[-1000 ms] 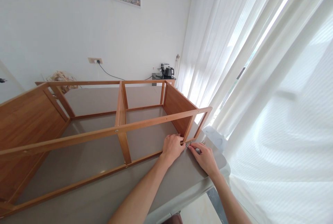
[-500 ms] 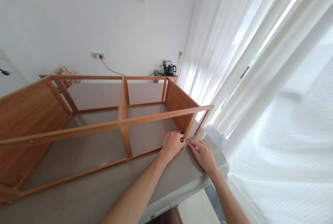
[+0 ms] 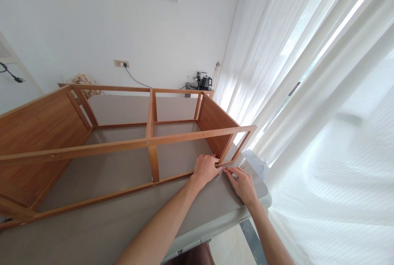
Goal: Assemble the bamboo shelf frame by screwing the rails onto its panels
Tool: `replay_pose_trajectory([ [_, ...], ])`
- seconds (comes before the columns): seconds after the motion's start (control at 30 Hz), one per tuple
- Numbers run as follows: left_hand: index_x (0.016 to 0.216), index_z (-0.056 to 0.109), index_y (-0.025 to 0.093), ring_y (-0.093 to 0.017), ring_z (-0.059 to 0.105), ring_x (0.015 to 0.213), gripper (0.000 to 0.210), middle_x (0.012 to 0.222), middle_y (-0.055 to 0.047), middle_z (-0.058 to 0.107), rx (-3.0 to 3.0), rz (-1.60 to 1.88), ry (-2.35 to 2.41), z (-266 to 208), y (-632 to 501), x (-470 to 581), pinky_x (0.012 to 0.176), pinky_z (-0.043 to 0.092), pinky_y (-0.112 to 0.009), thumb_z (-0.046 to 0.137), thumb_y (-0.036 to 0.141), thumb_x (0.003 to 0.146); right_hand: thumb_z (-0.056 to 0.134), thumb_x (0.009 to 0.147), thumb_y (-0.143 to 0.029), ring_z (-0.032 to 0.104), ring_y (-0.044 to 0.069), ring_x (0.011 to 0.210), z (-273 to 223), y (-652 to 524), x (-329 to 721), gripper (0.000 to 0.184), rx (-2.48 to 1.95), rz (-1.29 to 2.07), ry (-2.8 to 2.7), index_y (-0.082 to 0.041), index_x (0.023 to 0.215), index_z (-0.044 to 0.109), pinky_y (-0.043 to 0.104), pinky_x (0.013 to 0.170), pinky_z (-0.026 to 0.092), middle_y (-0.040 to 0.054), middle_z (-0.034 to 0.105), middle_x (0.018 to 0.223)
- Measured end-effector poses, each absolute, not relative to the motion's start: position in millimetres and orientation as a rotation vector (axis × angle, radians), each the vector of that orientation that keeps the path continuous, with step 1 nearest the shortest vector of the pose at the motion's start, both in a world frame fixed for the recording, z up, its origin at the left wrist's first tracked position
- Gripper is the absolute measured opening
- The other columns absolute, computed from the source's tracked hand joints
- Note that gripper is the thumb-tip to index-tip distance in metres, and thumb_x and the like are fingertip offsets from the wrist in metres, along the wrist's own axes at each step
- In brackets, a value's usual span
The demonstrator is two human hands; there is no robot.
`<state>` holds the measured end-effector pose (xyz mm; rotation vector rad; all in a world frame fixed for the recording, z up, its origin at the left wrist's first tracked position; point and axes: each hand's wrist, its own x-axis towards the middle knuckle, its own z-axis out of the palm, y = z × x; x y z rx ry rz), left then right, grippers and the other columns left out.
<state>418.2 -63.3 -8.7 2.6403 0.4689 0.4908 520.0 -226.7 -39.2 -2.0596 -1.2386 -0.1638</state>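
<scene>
A brown wooden shelf frame [image 3: 172,138] with slatted sides and solid end panels lies across the grey-covered table [image 3: 123,220]. My left hand [image 3: 205,169] is wrapped round its lower front rail, close to the right-hand corner. Just to the right, my right hand [image 3: 241,182] pinches a small silvery metal piece [image 3: 223,169] with thumb and forefinger, against or very near that rail. The piece is too small to name, and the fingers partly cover it. Beyond the right hand, a few small thin pieces [image 3: 243,167] lie by the frame's corner.
White curtains [image 3: 323,113] hang along the right, beside a translucent plastic bag [image 3: 256,161] at the table's end. Behind the frame, a black kettle [image 3: 206,81] stands on a small stand. A cable runs from the wall socket [image 3: 121,63]. Dried stalks [image 3: 82,80] sit back left.
My view has shifted slightly, so the frame and room appear a little further right. Both hands keep their places at the rail, with the right fingers still pinching the metal piece.
</scene>
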Motion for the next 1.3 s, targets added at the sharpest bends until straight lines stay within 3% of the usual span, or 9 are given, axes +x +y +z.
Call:
replay_pose_trajectory([
  [0.8,0.098,0.075,0.030,-0.022,0.068,0.100,0.020,0.111,-0.002,0.074,2.625,0.487,0.446,-8.6,-63.3,417.1,0.090,0.049,-0.032,0.059,0.035,0.088,0.051,0.095,-0.043,0.062,0.017,0.071,-36.6,-225.1,515.4,0.027,-2.093,-0.205,-1.201,-0.026,0.093,0.072,0.028,0.070,0.049,0.0021,0.068,0.081],
  [1.03,0.099,0.075,0.029,-0.022,0.068,0.100,0.019,0.108,-0.003,0.074,2.622,0.471,0.460,-5.9,-64.3,416.5,0.091,0.049,-0.033,0.061,0.034,0.087,0.046,0.096,-0.036,0.058,0.020,0.078,-33.4,-222.6,516.0,0.022,-2.071,-0.304,-1.277,-0.023,0.088,0.062,0.032,0.073,0.048,0.0040,0.063,0.080],
  [1.23,0.101,0.073,0.028,-0.023,0.067,0.103,0.019,0.104,-0.004,0.074,2.651,0.478,0.429,-5.1,-63.9,416.8,0.094,0.047,-0.033,0.063,0.032,0.085,0.041,0.096,-0.027,0.061,0.022,0.091,-36.7,-217.8,520.3,0.025,-2.101,-0.257,-1.305,-0.021,0.115,0.056,0.036,0.083,0.049,0.0069,0.065,0.099],
  [1.3,0.101,0.073,0.028,-0.023,0.066,0.103,0.020,0.105,-0.004,0.074,2.657,0.475,0.404,-5.1,-63.0,416.7,0.095,0.046,-0.034,0.062,0.032,0.085,0.041,0.097,-0.029,0.062,0.022,0.090,-36.9,-217.0,520.6,0.024,-2.111,-0.213,-1.322,-0.022,0.113,0.058,0.035,0.082,0.049,0.0061,0.066,0.097],
])
